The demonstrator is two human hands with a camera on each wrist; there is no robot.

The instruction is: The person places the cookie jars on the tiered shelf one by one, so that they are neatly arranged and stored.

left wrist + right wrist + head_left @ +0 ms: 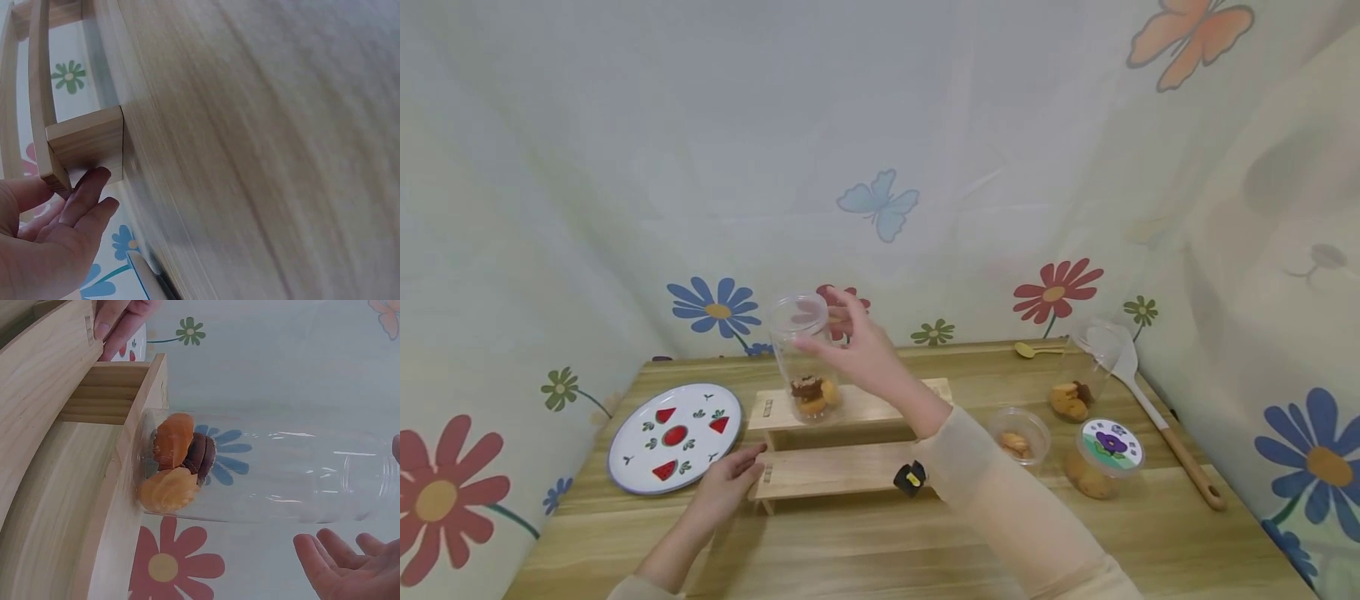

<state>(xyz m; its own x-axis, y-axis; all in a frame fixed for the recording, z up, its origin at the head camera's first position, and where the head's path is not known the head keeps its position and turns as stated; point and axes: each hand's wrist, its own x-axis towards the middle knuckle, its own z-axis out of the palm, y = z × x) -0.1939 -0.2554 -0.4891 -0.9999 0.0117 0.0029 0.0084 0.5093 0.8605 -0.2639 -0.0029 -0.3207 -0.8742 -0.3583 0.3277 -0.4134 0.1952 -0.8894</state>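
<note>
A tall clear jar stands at the left of the upper step of a two-step wooden shelf. Several cookies, brown and golden, lie at its bottom. My right hand is beside the jar's upper part, thumb and fingers spread; in the right wrist view the fingers are apart from its wall. With my left hand I pinch the left end of the shelf's lower step, thumb over the board and fingers beneath in the left wrist view.
Left of the shelf lies a white plate with watermelon patterns. To the right are a small open tub, a lidded tub, another tall jar with cookies, a spatula and a yellow spoon. A black item sits on the lower step.
</note>
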